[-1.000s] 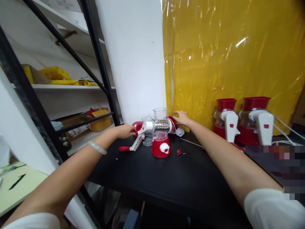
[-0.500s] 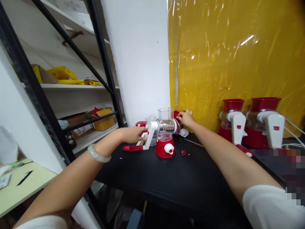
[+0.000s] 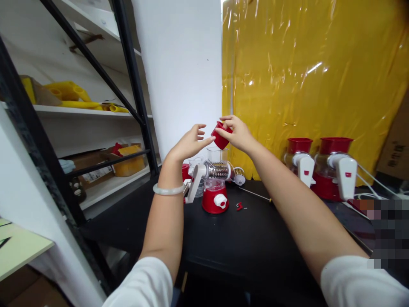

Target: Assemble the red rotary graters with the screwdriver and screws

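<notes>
My right hand grips a small red box-shaped plastic part, held tilted above the grater's clear hopper. To its left, my left hand is open with fingers apart; its thumb tip is close to the red part, and I cannot tell if they touch. Below stands the rotary drum grater, with a red base, a white knob, a metal drum and a white crank. My left forearm hides part of the crank handle.
Small red and metal bits and a thin screwdriver lie on the black table. Behind the grater is a spare drum. Two more graters stand at the right, before a yellow plastic curtain. Shelving is at the left.
My right hand has lifted the red part from behind the grater to above its hopper. My left hand has left the crank and risen beside the part. The view has shifted slightly.
</notes>
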Action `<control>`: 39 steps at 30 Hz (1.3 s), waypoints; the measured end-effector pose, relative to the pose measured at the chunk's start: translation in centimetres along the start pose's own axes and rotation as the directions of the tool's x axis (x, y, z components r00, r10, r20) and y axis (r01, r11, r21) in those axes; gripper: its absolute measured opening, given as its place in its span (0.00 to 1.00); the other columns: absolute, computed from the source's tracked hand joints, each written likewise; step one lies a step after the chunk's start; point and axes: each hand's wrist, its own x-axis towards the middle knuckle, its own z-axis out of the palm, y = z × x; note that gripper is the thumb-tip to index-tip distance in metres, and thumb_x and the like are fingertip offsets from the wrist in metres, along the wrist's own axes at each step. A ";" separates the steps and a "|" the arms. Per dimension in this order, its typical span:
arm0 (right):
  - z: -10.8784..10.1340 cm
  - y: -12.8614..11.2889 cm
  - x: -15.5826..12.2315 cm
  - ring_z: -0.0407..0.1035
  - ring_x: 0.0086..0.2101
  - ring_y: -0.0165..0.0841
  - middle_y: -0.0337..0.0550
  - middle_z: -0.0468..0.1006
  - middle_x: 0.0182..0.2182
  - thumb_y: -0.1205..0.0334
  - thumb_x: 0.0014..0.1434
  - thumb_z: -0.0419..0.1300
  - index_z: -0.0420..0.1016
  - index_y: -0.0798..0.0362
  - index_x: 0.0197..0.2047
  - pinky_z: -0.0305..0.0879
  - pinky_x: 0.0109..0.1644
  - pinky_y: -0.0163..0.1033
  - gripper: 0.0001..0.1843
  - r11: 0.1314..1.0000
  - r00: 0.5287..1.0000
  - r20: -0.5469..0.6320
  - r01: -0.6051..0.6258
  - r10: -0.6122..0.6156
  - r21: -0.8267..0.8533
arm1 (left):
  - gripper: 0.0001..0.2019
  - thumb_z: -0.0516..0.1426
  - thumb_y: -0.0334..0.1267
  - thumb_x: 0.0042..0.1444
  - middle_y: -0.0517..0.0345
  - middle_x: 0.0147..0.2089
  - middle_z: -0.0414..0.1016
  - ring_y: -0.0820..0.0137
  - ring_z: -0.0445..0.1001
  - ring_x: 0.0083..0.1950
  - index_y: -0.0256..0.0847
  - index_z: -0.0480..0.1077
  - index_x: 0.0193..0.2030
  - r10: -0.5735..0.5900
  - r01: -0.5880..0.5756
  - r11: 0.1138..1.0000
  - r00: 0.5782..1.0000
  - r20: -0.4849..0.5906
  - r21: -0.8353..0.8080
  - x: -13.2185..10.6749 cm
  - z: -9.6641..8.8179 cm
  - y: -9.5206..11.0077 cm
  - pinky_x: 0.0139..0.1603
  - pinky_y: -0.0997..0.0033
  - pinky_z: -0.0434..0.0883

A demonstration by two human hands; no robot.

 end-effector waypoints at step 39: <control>2.6 -1.4 -5.4 0.65 0.58 0.48 0.54 0.69 0.57 0.50 0.41 0.74 0.67 0.50 0.57 0.63 0.61 0.58 0.41 0.961 0.952 0.130 -0.278 0.276 0.001 | 0.56 0.69 0.43 0.44 0.41 0.48 0.80 0.56 0.78 0.48 0.32 0.42 0.74 -0.154 0.147 0.988 0.875 0.459 0.051 0.2 0.6 -2.1 0.45 0.61 0.70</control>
